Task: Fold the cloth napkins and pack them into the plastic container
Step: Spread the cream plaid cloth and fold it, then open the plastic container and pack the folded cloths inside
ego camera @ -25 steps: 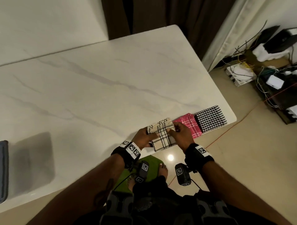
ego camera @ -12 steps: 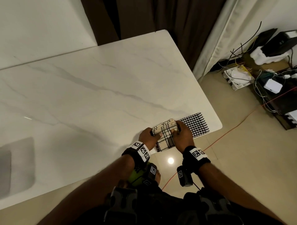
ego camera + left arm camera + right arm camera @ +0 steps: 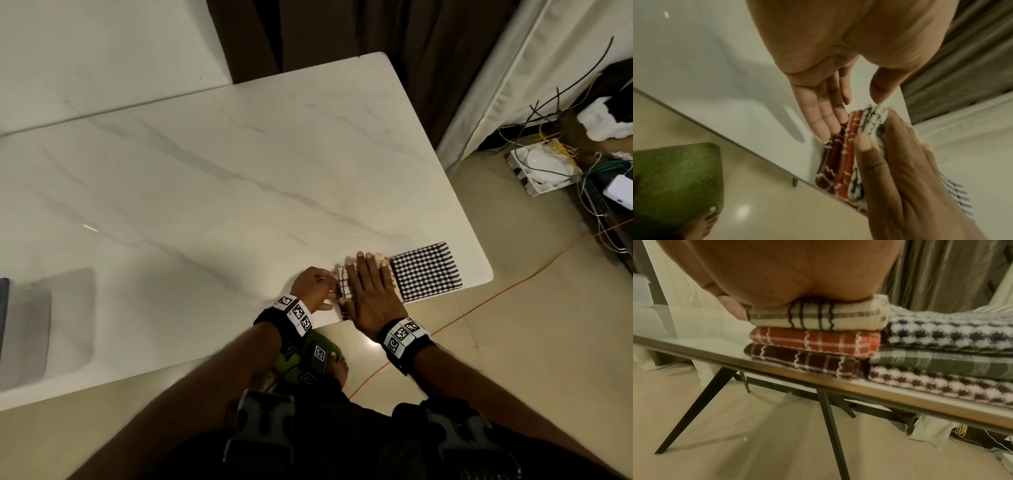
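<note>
The cream napkin, held up between both hands half a second ago, now lies atop the red napkin and maroon napkin at the table edge. The right hand has gone from gripping to pressing flat on it, fingers straight. The left hand has let go, fingers straight against the stack's side. The houndstooth stack sits just beside.

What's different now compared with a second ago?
The cream plaid napkin, held up in both hands before, now lies on the red napkin. The right hand presses flat on it; the left hand has let go. The houndstooth stack stayed put.
</note>
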A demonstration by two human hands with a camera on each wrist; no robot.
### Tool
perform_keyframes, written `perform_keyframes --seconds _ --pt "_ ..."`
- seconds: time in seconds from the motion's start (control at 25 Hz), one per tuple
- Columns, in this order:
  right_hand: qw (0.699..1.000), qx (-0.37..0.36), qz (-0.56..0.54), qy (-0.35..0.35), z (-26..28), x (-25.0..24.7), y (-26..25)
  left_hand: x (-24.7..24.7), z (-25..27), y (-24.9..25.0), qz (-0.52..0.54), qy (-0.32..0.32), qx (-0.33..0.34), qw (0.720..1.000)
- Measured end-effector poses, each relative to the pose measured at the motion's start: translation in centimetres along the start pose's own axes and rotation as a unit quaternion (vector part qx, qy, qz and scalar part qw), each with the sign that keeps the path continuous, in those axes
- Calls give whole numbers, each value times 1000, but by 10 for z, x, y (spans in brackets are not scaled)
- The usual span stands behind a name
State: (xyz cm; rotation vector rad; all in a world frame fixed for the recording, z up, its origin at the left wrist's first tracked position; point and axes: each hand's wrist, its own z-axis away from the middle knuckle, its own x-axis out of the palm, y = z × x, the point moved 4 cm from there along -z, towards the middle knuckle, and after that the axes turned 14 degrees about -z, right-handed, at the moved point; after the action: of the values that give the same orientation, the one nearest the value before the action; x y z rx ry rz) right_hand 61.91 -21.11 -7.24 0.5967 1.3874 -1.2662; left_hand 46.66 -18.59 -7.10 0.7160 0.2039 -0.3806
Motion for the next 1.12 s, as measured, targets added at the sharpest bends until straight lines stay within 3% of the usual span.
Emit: perform_keyframes --seconds 0.24,0.4,0.52,0.64,0.8,0.88,1.0,1.12 --pt "999 19 -11 -32 -2 8 3 -41 -3 -37 -17 -27 -67 997" --pt "999 34 -22 -23 -3 -2 -2 -62 -3 -55 -22 -19 -65 997" --pt "999 34 -27 31 -7 -16 -26 -81 -7 -70 -18 -2 -55 998" --pt "998 -30 -30 41 -29 -16 -76 -110 -6 -82 -14 21 -44 999" --pt "983 -111 -100 -105 -81 27 -166 -172 5 -106 -81 66 -21 994" --pt "977 -99 -70 -177 -100 53 -208 -220 14 -126 -174 120 11 977" --pt "966 -73 -5 -247 -118 90 -264 -306 38 -169 -294 232 26 927" --pt "961 -26 32 -274 -125 116 -297 -399 77 -214 -359 391 28 847"
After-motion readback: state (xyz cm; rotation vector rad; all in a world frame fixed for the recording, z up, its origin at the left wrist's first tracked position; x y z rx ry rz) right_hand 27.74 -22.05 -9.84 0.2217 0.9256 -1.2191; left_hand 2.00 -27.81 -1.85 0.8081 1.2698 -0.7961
